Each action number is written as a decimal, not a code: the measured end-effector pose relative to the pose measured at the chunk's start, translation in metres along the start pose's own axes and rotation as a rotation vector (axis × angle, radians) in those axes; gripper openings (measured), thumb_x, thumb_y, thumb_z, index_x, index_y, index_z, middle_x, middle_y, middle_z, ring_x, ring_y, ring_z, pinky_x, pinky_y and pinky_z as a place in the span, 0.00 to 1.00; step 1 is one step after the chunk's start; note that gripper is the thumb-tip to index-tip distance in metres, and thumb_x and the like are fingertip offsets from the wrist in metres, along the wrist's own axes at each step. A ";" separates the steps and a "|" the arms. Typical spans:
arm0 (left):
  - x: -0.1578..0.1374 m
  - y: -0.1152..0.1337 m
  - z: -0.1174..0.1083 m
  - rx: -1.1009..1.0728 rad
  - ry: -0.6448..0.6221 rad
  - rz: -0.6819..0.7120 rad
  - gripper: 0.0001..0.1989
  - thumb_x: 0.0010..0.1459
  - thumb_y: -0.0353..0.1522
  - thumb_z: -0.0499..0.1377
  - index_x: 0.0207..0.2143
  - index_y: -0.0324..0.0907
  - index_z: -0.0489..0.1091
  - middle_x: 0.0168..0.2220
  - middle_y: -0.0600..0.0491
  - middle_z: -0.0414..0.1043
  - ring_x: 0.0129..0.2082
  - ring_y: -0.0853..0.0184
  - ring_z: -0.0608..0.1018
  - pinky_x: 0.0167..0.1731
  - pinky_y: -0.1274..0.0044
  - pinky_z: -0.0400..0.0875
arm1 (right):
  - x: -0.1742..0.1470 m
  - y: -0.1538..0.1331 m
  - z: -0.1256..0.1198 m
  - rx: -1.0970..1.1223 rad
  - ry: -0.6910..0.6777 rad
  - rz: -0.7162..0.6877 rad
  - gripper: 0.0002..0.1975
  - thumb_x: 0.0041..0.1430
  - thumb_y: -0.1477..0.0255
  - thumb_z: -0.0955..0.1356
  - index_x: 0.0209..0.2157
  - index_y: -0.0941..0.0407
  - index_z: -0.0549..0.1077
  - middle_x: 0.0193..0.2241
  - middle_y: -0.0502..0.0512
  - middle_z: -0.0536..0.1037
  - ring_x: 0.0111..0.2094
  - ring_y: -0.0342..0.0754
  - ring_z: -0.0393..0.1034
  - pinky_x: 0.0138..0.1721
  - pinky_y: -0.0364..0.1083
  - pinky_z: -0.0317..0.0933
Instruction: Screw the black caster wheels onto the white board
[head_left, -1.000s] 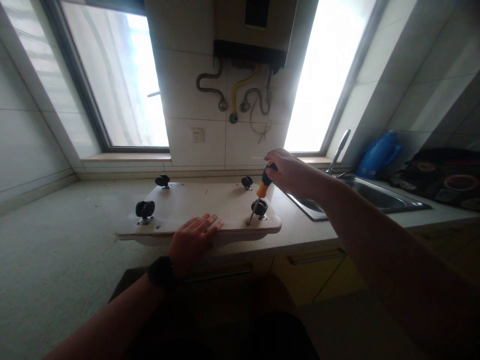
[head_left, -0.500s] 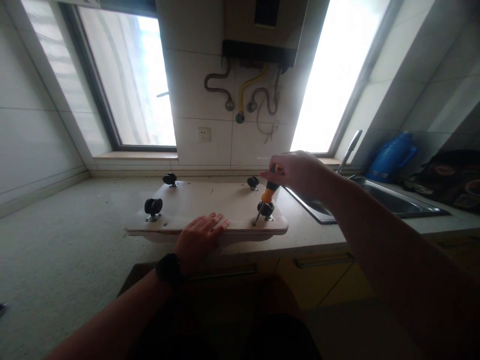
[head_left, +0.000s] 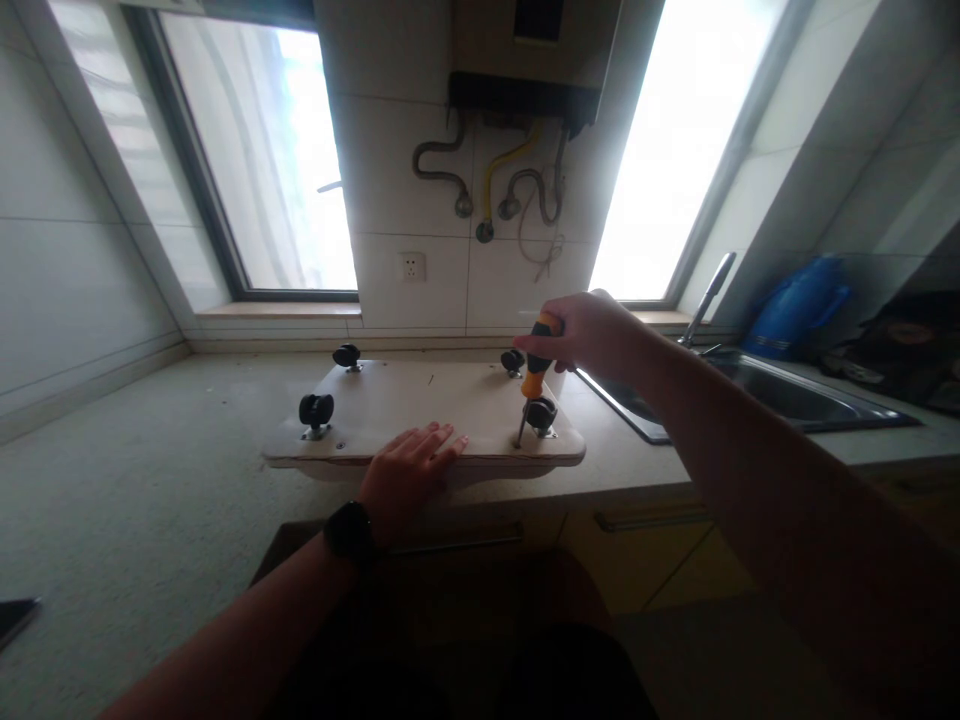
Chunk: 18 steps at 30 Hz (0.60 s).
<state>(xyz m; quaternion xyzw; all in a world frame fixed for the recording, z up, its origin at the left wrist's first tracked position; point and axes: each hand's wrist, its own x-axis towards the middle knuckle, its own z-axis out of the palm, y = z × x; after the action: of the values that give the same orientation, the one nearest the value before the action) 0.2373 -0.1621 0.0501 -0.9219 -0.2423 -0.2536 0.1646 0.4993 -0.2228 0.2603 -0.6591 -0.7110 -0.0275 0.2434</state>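
Observation:
A white board [head_left: 420,405] with rounded corners lies on the countertop, its black caster wheels [head_left: 316,409] pointing up near the corners. My left hand [head_left: 414,462] rests flat on the board's front edge, fingers stretched out. My right hand [head_left: 571,332] is closed round the handle of a yellow and black screwdriver [head_left: 534,372]. The screwdriver's tip meets the board at a screw hole near the front right corner, just left of the caster wheel [head_left: 540,414] there. A second screw [head_left: 340,445] shows near the front left caster.
The sink [head_left: 817,395] with its faucet [head_left: 709,295] lies to the right, a blue jug [head_left: 799,305] behind it. Pipes hang below the water heater [head_left: 534,55] on the wall. A dark flat object [head_left: 16,618] is at the counter's left.
The screwdriver is more upright now, its tip still at the same hole; my right hand has turned slightly on the handle. The view has shifted a little. My left hand stays on the board.

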 end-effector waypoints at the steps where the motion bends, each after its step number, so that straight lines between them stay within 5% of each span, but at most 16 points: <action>1: 0.000 0.000 0.000 0.000 0.003 0.003 0.30 0.57 0.26 0.66 0.61 0.46 0.63 0.62 0.44 0.69 0.59 0.52 0.73 0.57 0.60 0.70 | 0.002 -0.001 0.004 -0.062 0.053 -0.007 0.23 0.53 0.47 0.70 0.25 0.54 0.72 0.20 0.55 0.76 0.21 0.49 0.70 0.25 0.51 0.62; 4: 0.000 0.000 0.000 0.000 0.007 0.007 0.30 0.58 0.27 0.65 0.62 0.47 0.63 0.62 0.44 0.69 0.59 0.52 0.74 0.57 0.60 0.71 | 0.007 0.001 0.019 -0.137 0.156 -0.092 0.23 0.57 0.48 0.68 0.35 0.55 0.76 0.28 0.59 0.79 0.29 0.53 0.73 0.32 0.54 0.65; 7: 0.000 0.000 0.000 -0.001 0.006 0.005 0.30 0.58 0.27 0.66 0.62 0.47 0.63 0.62 0.44 0.69 0.59 0.52 0.73 0.57 0.59 0.70 | 0.009 0.007 0.031 0.204 0.065 -0.199 0.24 0.61 0.54 0.67 0.56 0.50 0.69 0.49 0.60 0.79 0.41 0.53 0.75 0.41 0.53 0.70; 11: 0.000 -0.001 0.000 -0.004 -0.013 0.004 0.32 0.57 0.27 0.67 0.62 0.46 0.62 0.62 0.45 0.69 0.60 0.52 0.73 0.58 0.59 0.70 | 0.002 0.012 0.029 0.626 -0.114 -0.249 0.20 0.62 0.66 0.65 0.56 0.49 0.68 0.58 0.58 0.74 0.49 0.51 0.75 0.47 0.52 0.72; 15: 0.000 -0.001 0.000 -0.005 -0.015 0.000 0.31 0.58 0.27 0.66 0.62 0.47 0.62 0.62 0.45 0.69 0.60 0.52 0.73 0.58 0.59 0.69 | -0.005 0.012 0.017 0.613 -0.163 -0.185 0.24 0.58 0.67 0.67 0.57 0.49 0.68 0.53 0.58 0.77 0.47 0.52 0.76 0.46 0.54 0.73; 18: 0.000 -0.001 0.000 -0.006 -0.020 -0.005 0.31 0.58 0.27 0.66 0.62 0.46 0.63 0.62 0.44 0.69 0.60 0.52 0.73 0.58 0.59 0.69 | -0.004 0.013 0.022 0.467 0.045 -0.083 0.22 0.54 0.59 0.73 0.48 0.53 0.73 0.38 0.56 0.80 0.33 0.50 0.76 0.34 0.51 0.73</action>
<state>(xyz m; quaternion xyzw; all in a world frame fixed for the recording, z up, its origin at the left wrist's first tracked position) 0.2365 -0.1610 0.0498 -0.9243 -0.2455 -0.2454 0.1586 0.5045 -0.2173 0.2358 -0.5544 -0.7189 0.1131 0.4038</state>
